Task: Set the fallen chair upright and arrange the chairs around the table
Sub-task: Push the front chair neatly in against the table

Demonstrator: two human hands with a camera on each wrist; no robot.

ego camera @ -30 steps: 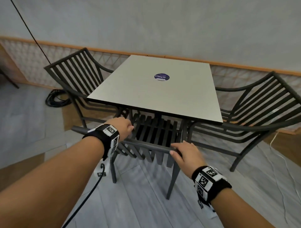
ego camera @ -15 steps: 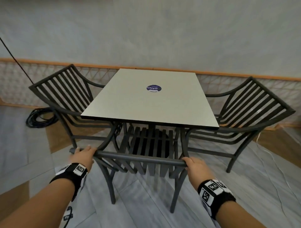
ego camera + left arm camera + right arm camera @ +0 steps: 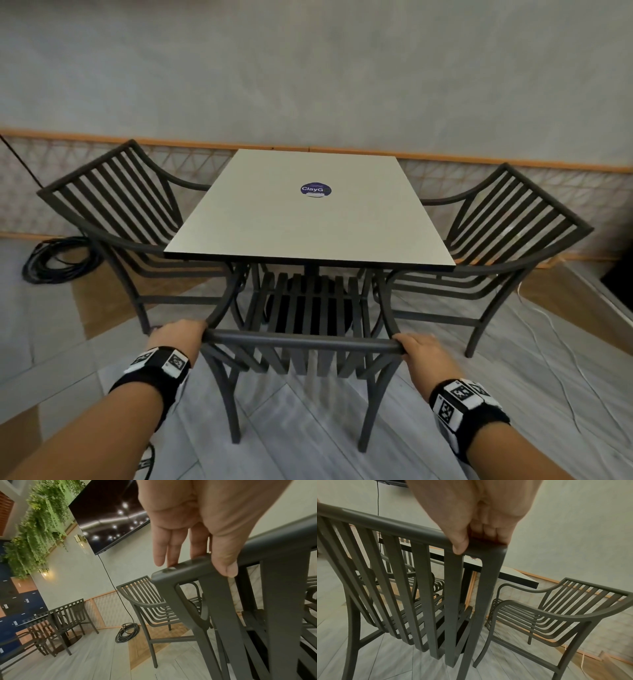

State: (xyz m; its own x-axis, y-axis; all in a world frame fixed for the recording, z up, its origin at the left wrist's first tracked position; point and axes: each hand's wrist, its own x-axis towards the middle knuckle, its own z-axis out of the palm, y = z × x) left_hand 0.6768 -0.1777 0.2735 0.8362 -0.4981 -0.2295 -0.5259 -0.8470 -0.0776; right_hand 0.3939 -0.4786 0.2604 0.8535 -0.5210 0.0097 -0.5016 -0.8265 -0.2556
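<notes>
Three dark slatted metal armchairs stand upright around a square pale table (image 3: 308, 233). The left chair (image 3: 116, 192) and the right chair (image 3: 513, 219) face the table's sides. The near chair (image 3: 301, 342) faces the front edge, with the front of its seat under the tabletop. My left hand (image 3: 181, 337) grips the left end of its top rail (image 3: 274, 547), thumb in front and fingers (image 3: 197, 547) behind. My right hand (image 3: 419, 353) grips the right end of that rail (image 3: 385, 524), fingers curled over it.
A coiled black cable (image 3: 54, 260) lies on the floor behind the left chair. A thin white cable (image 3: 548, 342) runs across the floor beside the right chair. A low lattice barrier (image 3: 582, 178) lines the wall. Another table set (image 3: 56, 622) stands farther left.
Both hands slid outward to the two ends of the near chair's top rail. The chair turned from skewed to square with the table's front edge.
</notes>
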